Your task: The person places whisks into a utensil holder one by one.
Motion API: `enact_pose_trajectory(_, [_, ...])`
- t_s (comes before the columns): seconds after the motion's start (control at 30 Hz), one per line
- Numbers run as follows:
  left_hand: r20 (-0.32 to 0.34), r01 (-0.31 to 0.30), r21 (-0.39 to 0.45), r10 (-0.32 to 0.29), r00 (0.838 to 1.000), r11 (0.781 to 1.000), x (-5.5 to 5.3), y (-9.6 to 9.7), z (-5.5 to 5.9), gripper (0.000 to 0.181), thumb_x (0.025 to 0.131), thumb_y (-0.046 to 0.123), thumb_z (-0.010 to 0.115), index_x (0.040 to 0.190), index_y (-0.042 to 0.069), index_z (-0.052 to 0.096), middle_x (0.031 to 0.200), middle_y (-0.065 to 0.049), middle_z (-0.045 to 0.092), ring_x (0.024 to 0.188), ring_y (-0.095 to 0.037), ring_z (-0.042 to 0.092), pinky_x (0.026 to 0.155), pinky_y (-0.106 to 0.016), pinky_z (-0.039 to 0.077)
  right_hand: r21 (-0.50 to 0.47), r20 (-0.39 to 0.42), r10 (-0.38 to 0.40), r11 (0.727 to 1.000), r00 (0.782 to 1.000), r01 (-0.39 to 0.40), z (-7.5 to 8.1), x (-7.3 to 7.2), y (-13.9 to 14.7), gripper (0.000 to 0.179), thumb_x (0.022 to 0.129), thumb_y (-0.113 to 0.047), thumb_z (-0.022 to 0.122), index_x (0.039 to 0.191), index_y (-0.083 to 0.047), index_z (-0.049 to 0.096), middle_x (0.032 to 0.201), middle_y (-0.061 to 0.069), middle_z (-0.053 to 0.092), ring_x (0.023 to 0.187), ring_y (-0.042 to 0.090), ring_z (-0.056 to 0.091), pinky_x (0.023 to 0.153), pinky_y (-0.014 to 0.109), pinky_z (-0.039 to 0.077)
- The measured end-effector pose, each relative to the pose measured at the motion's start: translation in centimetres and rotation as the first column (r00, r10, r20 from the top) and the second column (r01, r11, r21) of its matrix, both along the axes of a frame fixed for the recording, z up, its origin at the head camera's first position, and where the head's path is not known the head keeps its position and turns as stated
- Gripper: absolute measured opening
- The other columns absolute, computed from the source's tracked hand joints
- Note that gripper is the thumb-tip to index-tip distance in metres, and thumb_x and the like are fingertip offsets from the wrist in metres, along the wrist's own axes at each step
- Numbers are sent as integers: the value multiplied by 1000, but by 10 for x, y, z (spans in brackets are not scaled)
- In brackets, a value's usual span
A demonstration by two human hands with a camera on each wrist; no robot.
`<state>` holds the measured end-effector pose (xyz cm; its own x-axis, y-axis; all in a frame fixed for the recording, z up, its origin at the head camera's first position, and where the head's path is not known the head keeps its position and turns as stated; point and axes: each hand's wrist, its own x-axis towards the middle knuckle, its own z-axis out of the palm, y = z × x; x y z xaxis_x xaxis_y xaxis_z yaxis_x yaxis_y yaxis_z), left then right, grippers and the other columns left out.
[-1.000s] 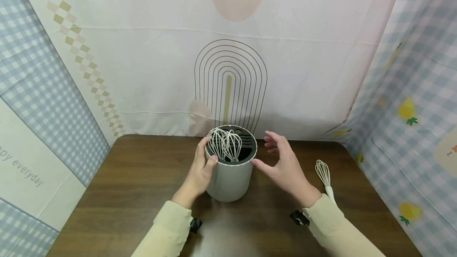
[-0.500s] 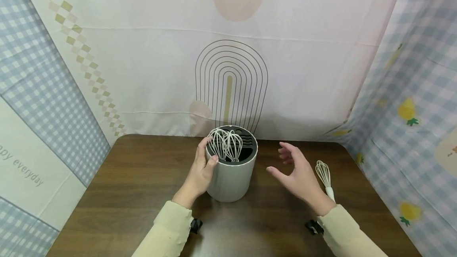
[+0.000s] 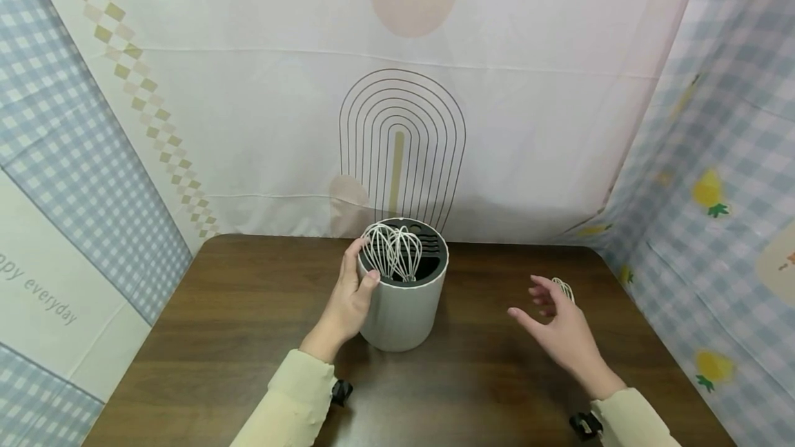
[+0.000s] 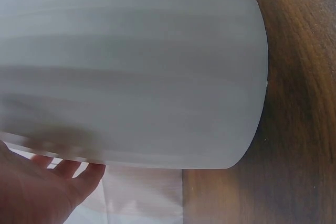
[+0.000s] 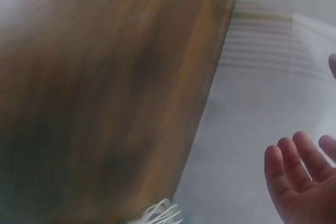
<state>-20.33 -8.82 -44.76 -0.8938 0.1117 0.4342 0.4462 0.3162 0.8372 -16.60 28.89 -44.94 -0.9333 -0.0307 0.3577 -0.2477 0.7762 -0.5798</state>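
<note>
My left hand (image 3: 352, 299) grips the upper left side of a grey-white utensil holder (image 3: 400, 316), thumb at the front of its rim and fingers round the far side. The left wrist view shows the holder's smooth wall (image 4: 147, 87) with fingertips (image 4: 94, 174) against it. Two whisks (image 3: 391, 254) stand in the holder, wire loops up; their handles are hidden inside. On the right, my right hand (image 3: 562, 330) hovers over the table with thumb and fingers apart, nothing between them. Behind it a third whisk (image 3: 564, 287) shows only its wire loops, the rest hidden by the hand.
The holder's dark top insert (image 3: 428, 236) has slots and a larger opening. The brown wooden table (image 3: 267, 295) ends at a white patterned cloth (image 3: 279, 123) behind. Blue checked cloth (image 3: 714, 123) hangs at the right side.
My right hand has moved away from the holder's rim, rightward and nearer to me, and now covers most of the lying whisk. The left hand and the holder have stayed put.
</note>
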Motion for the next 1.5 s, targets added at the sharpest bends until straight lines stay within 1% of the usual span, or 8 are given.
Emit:
enact_pose_trajectory(0.2, [3,3,3,-3,1000,1000,0,1,0,58,94,40,44,147,30,23,150,-13,25,133,-32,33,103,-54,29,-7,64,-113,994,992,114,-12,5,28,74,82,-47,73,139,-10,45,116,7,59,100,25,56,75,21,47])
enact_pose_trajectory(0.4, [1,4,4,-4,1000,1000,0,1,2,58,94,40,44,147,29,23,151,-13,25,133,-32,33,104,-54,29,-21,131,-159,986,978,163,-16,10,46,77,84,-48,70,141,-5,41,120,14,57,104,30,56,72,15,44])
enact_pose_trajectory(0.53, [0,2,-5,-2,1000,1000,0,1,2,58,95,40,44,147,28,22,151,-13,25,134,-32,32,105,-54,28,-14,180,-177,983,968,183,-17,14,52,81,84,-50,69,142,-2,38,123,19,55,107,33,54,75,22,45])
enact_pose_trajectory(0.73, [12,1,-6,-1,1000,1000,1,1,2,58,95,40,44,147,29,22,151,-12,25,135,-31,31,105,-54,27,-11,242,-217,974,946,227,-24,19,61,86,85,-54,66,141,3,36,124,25,53,107,37,54,82,48,45])
enact_pose_trajectory(0.87, [16,-3,-3,3,1000,1000,1,1,3,58,94,40,44,147,29,23,152,-12,25,134,-31,32,105,-54,28,-19,280,-252,963,927,268,-28,19,69,86,86,-53,65,140,7,36,124,28,53,108,39,55,83,50,45])
enact_pose_trajectory(1.1, [14,-8,-12,8,1000,1000,2,0,4,58,94,40,43,147,29,23,151,-12,25,134,-31,32,105,-54,28,-63,367,-245,956,898,287,-32,17,79,84,88,-47,65,140,11,33,127,32,51,111,42,54,80,39,48])
enact_pose_trajectory(1.33, [15,-3,-13,3,1000,1000,3,-1,4,58,95,40,43,148,29,22,151,-12,26,135,-31,31,105,-54,27,-110,493,-208,948,845,298,-38,13,85,88,89,-45,64,141,14,26,131,36,44,114,44,50,80,40,50])
enact_pose_trajectory(1.5, [18,0,-16,0,1000,1000,3,-1,2,57,95,41,43,148,30,22,151,-11,25,135,-31,31,105,-54,27,-106,498,-202,951,843,290,-43,13,85,78,90,-32,66,138,17,29,123,36,49,107,42,54,71,34,50])
